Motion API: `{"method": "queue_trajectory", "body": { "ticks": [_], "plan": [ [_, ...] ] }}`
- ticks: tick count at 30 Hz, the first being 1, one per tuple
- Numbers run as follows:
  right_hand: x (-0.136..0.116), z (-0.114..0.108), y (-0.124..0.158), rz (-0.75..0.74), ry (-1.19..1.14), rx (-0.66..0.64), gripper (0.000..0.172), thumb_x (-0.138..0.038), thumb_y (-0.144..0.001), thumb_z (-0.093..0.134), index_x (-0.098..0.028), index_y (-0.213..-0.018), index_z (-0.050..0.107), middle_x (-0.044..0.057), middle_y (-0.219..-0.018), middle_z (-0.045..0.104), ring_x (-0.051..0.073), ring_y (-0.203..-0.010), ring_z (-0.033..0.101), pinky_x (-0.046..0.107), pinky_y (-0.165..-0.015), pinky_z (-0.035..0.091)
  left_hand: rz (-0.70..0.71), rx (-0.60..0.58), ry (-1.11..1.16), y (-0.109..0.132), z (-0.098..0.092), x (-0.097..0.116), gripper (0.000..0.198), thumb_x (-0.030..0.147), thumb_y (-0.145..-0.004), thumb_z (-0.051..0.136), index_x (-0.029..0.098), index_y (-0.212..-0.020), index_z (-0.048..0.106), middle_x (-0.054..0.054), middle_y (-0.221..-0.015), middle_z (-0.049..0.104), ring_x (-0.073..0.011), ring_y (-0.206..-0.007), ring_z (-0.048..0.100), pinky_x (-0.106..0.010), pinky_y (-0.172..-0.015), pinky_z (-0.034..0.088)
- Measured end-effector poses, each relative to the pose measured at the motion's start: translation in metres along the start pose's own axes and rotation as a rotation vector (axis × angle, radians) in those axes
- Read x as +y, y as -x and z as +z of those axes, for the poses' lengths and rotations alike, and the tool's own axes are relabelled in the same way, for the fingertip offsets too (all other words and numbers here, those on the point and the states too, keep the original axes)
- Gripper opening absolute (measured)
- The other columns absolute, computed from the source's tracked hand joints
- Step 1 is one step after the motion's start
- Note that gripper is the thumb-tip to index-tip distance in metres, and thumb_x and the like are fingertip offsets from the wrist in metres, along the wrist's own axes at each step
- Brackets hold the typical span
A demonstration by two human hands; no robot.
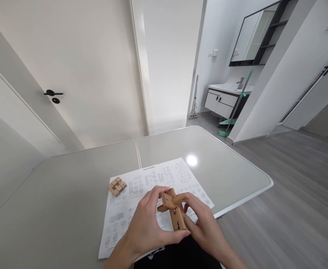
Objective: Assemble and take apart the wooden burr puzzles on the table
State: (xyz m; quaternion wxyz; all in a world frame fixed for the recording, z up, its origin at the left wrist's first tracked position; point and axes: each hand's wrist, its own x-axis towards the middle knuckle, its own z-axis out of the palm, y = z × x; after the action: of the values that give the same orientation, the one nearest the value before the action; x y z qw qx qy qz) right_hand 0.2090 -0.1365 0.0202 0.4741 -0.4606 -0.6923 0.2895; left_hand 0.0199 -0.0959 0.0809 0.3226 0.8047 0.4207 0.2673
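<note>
Between my two hands is a wooden interlocking puzzle [177, 219], its light-brown bars crossing one another, with dark marks on some faces. My left hand [145, 220] curls around it, thumb at the near end and fingertips at the far end. From the other side, my right hand [201, 220] grips a bar that sticks out to the right; some of its fingers are hidden behind the wood. Beneath the hands lies a white printed sheet [141, 198] with rows of small diagrams. A second wooden block puzzle [117, 186], made of small cubes, rests on the sheet's far left corner.
The sheet lies on a grey glossy table [68, 209] with a pale rounded edge and a seam across it. Behind stands a closed door with a black handle [53, 93]. To the right are a washbasin cabinet [220, 102], a mop [194, 101] and a green dustpan [224, 131].
</note>
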Motion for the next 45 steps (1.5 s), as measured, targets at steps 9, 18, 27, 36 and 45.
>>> {"method": "queue_trajectory", "body": {
  "ticks": [9,18,27,36,45],
  "plan": [
    [0.012,-0.022,-0.009,0.161,-0.088,0.205,0.027,-0.042,-0.1,0.06,-0.024,-0.117,0.07,0.009,-0.112,0.075,0.025,-0.095,0.072,0.035,-0.082,0.06,-0.104,0.015,-0.16,0.004,-0.014,-0.021,0.07,0.049,-0.068,0.086,0.029,-0.127,0.055,-0.006,-0.12,0.07,-0.0321,-0.113,0.066,-0.046,-0.094,0.056],
    [0.081,0.002,-0.017,0.235,0.508,0.087,0.018,-0.027,-0.094,0.064,-0.028,-0.11,0.072,0.004,-0.098,0.075,0.023,-0.083,0.072,0.033,-0.068,0.054,-0.137,0.173,-0.254,0.005,-0.019,-0.033,0.067,0.053,-0.073,0.083,0.031,-0.131,0.057,-0.006,-0.122,0.07,-0.0306,-0.108,0.07,-0.043,-0.086,0.059],
    [0.083,0.028,-0.019,0.168,0.643,0.041,0.011,-0.02,-0.093,0.066,-0.025,-0.104,0.067,0.005,-0.1,0.07,0.027,-0.095,0.066,0.033,-0.069,0.05,-0.066,0.122,-0.29,-0.001,-0.013,-0.029,0.075,0.058,-0.073,0.082,0.033,-0.137,0.052,-0.007,-0.126,0.068,-0.0322,-0.114,0.068,-0.045,-0.092,0.058],
    [0.078,0.021,-0.018,0.035,0.463,0.134,0.015,-0.026,-0.1,0.057,-0.023,-0.112,0.064,0.01,-0.107,0.065,0.03,-0.1,0.062,0.044,-0.084,0.054,-0.108,0.08,-0.264,-0.003,-0.011,-0.03,0.073,0.056,-0.072,0.083,0.03,-0.135,0.055,-0.007,-0.132,0.067,-0.0324,-0.115,0.067,-0.045,-0.094,0.057],
    [0.031,-0.002,-0.025,-0.091,0.102,-0.005,0.019,-0.029,-0.105,0.049,-0.026,-0.12,0.061,0.008,-0.108,0.069,0.024,-0.097,0.067,0.037,-0.084,0.057,-0.085,-0.038,-0.194,-0.007,-0.002,-0.025,0.072,0.048,-0.069,0.087,0.029,-0.131,0.055,-0.006,-0.124,0.068,-0.0315,-0.11,0.066,-0.045,-0.092,0.055]
  ]
}}
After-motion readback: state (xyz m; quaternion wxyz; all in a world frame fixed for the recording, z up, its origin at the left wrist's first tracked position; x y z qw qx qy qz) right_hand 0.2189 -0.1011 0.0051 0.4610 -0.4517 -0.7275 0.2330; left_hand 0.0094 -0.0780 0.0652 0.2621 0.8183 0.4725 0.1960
